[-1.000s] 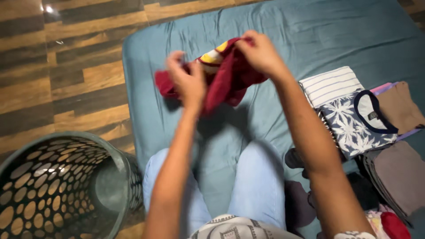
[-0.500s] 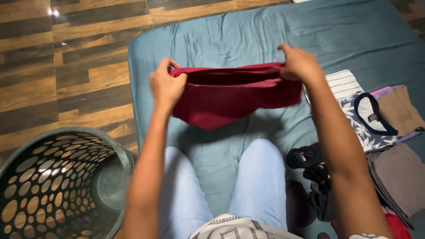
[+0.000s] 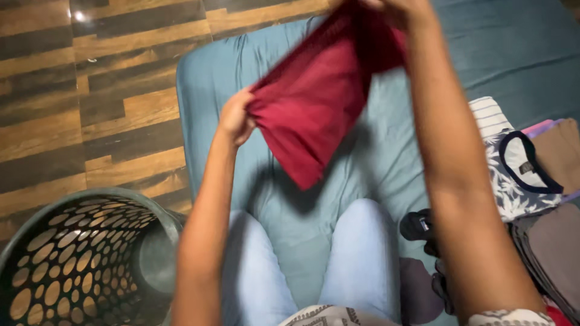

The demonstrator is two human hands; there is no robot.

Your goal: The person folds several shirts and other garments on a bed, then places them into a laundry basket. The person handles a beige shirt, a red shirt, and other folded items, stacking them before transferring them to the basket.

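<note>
A dark red garment (image 3: 314,96) hangs stretched on a slant above a teal mattress (image 3: 290,199). My left hand (image 3: 234,118) pinches its lower left corner. My right hand (image 3: 399,7) grips the opposite end high up at the top edge of the view, partly cut off. The cloth's loose lower point dangles toward my knees in light blue jeans (image 3: 362,253).
A dark green perforated laundry basket (image 3: 78,259) stands on the wood-pattern floor (image 3: 90,90) at lower left. Folded clothes lie stacked at right: a striped piece (image 3: 486,115), a leaf-print shirt (image 3: 519,175), brown (image 3: 562,148) and grey (image 3: 553,247) pieces. Black items (image 3: 420,226) sit beside my right knee.
The red garment was bunched, then held out level between both hands. Now my right hand has lifted its end high, tilting the cloth diagonally; my left hand stays low.
</note>
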